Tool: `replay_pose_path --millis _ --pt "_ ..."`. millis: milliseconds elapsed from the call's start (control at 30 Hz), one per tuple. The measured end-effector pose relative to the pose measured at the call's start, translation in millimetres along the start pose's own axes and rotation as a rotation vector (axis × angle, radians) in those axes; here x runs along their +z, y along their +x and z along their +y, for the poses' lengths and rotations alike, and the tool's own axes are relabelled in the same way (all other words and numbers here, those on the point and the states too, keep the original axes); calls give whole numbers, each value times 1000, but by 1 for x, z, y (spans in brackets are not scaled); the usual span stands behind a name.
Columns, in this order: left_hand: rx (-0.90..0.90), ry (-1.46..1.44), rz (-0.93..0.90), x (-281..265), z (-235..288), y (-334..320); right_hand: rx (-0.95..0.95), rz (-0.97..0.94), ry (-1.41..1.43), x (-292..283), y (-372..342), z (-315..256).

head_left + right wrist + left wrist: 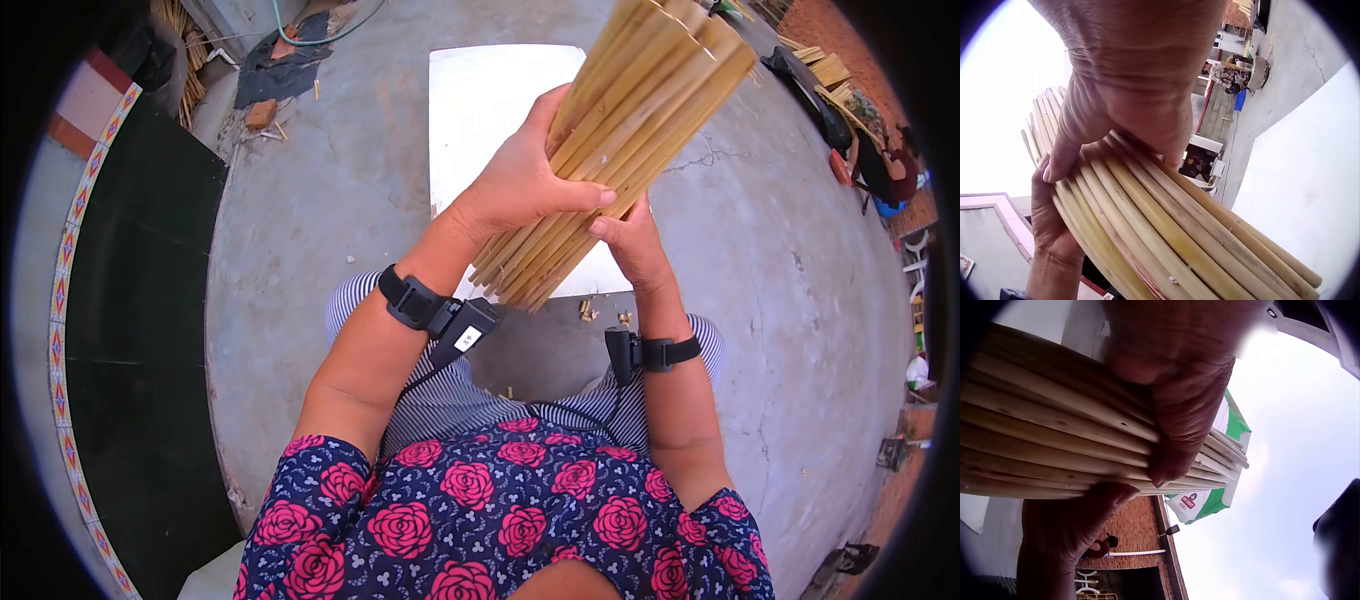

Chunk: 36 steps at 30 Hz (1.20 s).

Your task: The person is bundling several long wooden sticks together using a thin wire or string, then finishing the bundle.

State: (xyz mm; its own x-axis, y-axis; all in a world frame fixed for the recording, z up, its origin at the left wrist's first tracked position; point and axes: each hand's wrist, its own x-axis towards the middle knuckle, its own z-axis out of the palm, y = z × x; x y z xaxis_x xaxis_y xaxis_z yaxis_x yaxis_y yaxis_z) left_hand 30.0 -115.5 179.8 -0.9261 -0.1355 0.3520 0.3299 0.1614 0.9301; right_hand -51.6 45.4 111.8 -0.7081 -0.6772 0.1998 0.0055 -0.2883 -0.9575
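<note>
A thick bundle of pale yellow sticks (640,110) is held up at a slant in front of the body, its far end toward the upper right. My left hand (530,180) grips its left side, with the thumb laid across the sticks. Lower on the right, my right hand (637,245) grips the other side, its thumb near the left thumb. In the left wrist view, both thumbs press the sticks (1054,434) from opposite sides. The right wrist view has the stick ends (1285,275) fanning out below the right hand (1129,106).
Under the bundle a white board (475,110) lies on the concrete floor (330,200). Small stick scraps (588,310) lie at its near edge. A dark green panel (130,300) borders the left side. More cut sticks (828,70) lie at the far right. A brick piece (261,114) sits at the upper left.
</note>
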Motion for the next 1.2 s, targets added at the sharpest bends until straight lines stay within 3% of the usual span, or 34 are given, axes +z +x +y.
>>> replay_pose_path --millis 100,233,733,833,933,1033,1200 --pt "-17 -217 5 -1 -13 4 -17 55 25 8 -4 -7" --pt "8 -253 138 11 -22 1 -5 93 96 12 -3 -5" --pt "-58 -2 383 38 -46 -5 -89 257 -106 17 -11 3" --pt "-8 21 350 41 -51 -6 -125 290 -218 16 -11 11" --pt "68 258 337 42 -58 -6 -116 295 -383 17 -13 9" --pt "20 177 321 42 -55 -5 -156 332 -489 22 -16 9" --pt "27 -31 248 34 -39 3 -276 228 -541 8 -8 8"
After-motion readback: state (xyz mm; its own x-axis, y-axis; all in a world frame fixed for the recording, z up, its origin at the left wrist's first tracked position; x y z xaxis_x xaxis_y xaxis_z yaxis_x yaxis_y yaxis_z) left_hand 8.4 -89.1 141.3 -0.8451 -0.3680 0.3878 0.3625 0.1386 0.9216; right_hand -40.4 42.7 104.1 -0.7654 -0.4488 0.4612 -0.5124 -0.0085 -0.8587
